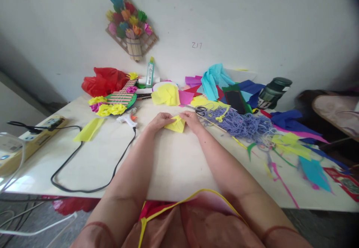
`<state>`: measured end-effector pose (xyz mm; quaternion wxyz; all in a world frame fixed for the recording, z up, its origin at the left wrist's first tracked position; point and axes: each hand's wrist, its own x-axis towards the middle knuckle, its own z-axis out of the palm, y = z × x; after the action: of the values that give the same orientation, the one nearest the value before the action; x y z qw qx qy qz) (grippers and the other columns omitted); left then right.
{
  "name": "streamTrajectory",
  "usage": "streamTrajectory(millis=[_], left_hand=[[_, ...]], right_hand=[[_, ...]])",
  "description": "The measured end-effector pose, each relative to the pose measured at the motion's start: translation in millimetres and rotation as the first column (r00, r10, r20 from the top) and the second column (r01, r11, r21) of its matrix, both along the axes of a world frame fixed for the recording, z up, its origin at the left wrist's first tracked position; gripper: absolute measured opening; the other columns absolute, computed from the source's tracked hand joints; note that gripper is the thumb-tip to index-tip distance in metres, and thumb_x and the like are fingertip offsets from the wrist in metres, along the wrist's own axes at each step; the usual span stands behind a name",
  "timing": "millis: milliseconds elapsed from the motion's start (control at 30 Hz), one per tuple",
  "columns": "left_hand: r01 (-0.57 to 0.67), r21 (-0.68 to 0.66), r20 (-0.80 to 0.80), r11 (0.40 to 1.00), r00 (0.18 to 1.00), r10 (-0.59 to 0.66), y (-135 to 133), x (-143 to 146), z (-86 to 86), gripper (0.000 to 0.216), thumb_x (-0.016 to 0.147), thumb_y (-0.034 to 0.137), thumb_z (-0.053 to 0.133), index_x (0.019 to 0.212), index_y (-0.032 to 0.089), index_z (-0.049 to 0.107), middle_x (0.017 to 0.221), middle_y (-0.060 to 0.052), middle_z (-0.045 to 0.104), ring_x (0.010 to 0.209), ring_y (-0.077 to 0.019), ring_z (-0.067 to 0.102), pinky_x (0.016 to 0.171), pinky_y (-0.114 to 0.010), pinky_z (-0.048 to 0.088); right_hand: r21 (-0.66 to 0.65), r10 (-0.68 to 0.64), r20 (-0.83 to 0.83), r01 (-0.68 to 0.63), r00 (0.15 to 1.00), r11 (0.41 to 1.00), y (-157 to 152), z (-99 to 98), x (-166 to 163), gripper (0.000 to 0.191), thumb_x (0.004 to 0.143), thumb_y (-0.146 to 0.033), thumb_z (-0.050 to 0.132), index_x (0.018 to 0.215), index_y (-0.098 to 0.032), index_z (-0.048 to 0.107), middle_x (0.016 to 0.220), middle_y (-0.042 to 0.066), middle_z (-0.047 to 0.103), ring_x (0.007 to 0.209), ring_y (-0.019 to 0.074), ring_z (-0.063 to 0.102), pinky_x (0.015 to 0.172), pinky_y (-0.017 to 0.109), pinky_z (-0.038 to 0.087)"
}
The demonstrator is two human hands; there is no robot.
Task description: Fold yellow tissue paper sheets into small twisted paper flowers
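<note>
A small piece of yellow crepe paper (176, 126), creased across its face, is held over the middle of the table. My left hand (162, 121) pinches its left upper edge. My right hand (191, 121) grips the right upper corner, with the fingertips of both hands close together. To the left of my hands lies a white glue gun (127, 120) with an orange part, its black cord running off it. A strip of yellow paper (89, 129) rests farther left. Just right of my right hand is a thin wooden stick (211, 123).
A heap of purple yarn (241, 124) and scissors (200, 109) lie at right, with coloured paper scraps (314, 171) around. A dark green bottle (275, 92) stands behind. At left are a power strip (42, 139) and looping black cord (67, 189). A flower-decorated craft (120, 98) sits at back left.
</note>
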<state>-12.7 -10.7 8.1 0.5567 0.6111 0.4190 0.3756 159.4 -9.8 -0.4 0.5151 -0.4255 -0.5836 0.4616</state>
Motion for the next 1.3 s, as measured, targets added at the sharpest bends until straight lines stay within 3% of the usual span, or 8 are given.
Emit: streamTrajectory(millis=[100,233,333,433,633,900,1100,1300], left_hand=[[-0.113,0.047,0.106,0.992,0.988,0.108,6.2,1.6,-4.0,0.027,0.057,0.038,0.069,0.066,0.014,0.058,0.053,0.003,0.055,0.045,-0.0072,0.046,0.042,-0.019,0.029],[-0.318,-0.017,0.349,0.948,0.887,0.304,13.9,6.9,-7.4,0.030,0.054,0.038,0.072,0.064,0.015,0.055,0.053,0.004,0.053,0.046,-0.0063,0.047,0.045,-0.020,0.033],[-0.337,-0.061,0.460,0.940,0.826,0.326,14.3,12.5,-7.1,0.033,0.053,0.038,0.073,0.067,0.014,0.056,0.058,0.002,0.056,0.051,-0.0075,0.051,0.050,-0.021,0.037],[-0.280,-0.074,0.520,0.957,0.808,0.276,11.5,16.7,-6.3,0.033,0.053,0.037,0.073,0.069,0.014,0.056,0.061,0.001,0.059,0.055,-0.0095,0.054,0.054,-0.023,0.041],[-0.233,-0.104,0.497,0.967,0.830,0.253,9.5,14.6,-5.5,0.029,0.052,0.031,0.073,0.065,0.014,0.054,0.057,0.001,0.056,0.052,-0.0095,0.053,0.052,-0.023,0.041],[-0.099,-0.079,0.375,0.992,0.919,0.122,6.1,10.3,1.2,0.028,0.053,0.028,0.071,0.061,0.014,0.048,0.064,0.001,0.058,0.061,-0.0127,0.058,0.060,-0.028,0.046],[-0.150,-0.031,0.345,0.988,0.926,0.151,5.7,12.3,-0.3,0.029,0.056,0.032,0.071,0.065,0.014,0.051,0.059,0.000,0.057,0.057,-0.0118,0.056,0.059,-0.027,0.046],[-0.151,0.000,0.336,0.989,0.931,0.142,5.7,14.5,-2.7,0.028,0.059,0.033,0.070,0.068,0.013,0.053,0.064,-0.002,0.060,0.057,-0.0113,0.056,0.059,-0.026,0.046]], right_hand=[[-0.108,-0.027,-0.132,0.013,0.991,0.994,0.7,2.4,-0.1,0.034,0.065,-0.049,0.058,0.076,-0.017,0.056,0.059,0.000,0.059,0.050,0.0114,0.053,0.045,0.022,0.041],[-0.193,0.023,-0.193,-0.061,0.981,0.979,0.9,5.4,-2.1,0.037,0.068,-0.050,0.057,0.082,-0.017,0.054,0.065,0.004,0.064,0.053,0.0142,0.060,0.039,0.020,0.039],[-0.184,0.062,-0.175,-0.095,0.983,0.978,-0.7,5.9,-8.6,0.034,0.065,-0.045,0.062,0.080,-0.015,0.055,0.069,0.006,0.065,0.057,0.0136,0.061,0.042,0.020,0.042],[-0.154,0.014,-0.149,-0.038,0.989,0.987,-1.3,3.9,-16.3,0.032,0.061,-0.039,0.066,0.080,-0.015,0.057,0.066,0.004,0.064,0.054,0.0120,0.058,0.041,0.019,0.040],[-0.104,-0.103,-0.127,0.090,0.987,0.991,3.6,3.3,-16.0,0.025,0.058,-0.035,0.063,0.071,-0.015,0.057,0.059,0.000,0.059,0.050,0.0097,0.053,0.039,0.018,0.035],[-0.115,-0.111,-0.168,0.092,0.980,0.989,6.3,7.4,-7.1,0.028,0.057,-0.039,0.062,0.070,-0.015,0.057,0.058,-0.001,0.058,0.049,0.0099,0.052,0.042,0.020,0.039],[-0.153,-0.081,-0.241,0.045,0.967,0.987,2.5,10.2,-11.0,0.041,0.061,-0.054,0.058,0.074,-0.015,0.058,0.062,0.001,0.061,0.049,0.0117,0.055,0.039,0.021,0.040],[-0.101,-0.093,-0.167,0.076,0.982,0.992,3.8,9.4,-11.8,0.035,0.056,-0.043,0.066,0.073,-0.014,0.059,0.064,0.000,0.063,0.046,0.0089,0.053,0.038,0.019,0.038]])
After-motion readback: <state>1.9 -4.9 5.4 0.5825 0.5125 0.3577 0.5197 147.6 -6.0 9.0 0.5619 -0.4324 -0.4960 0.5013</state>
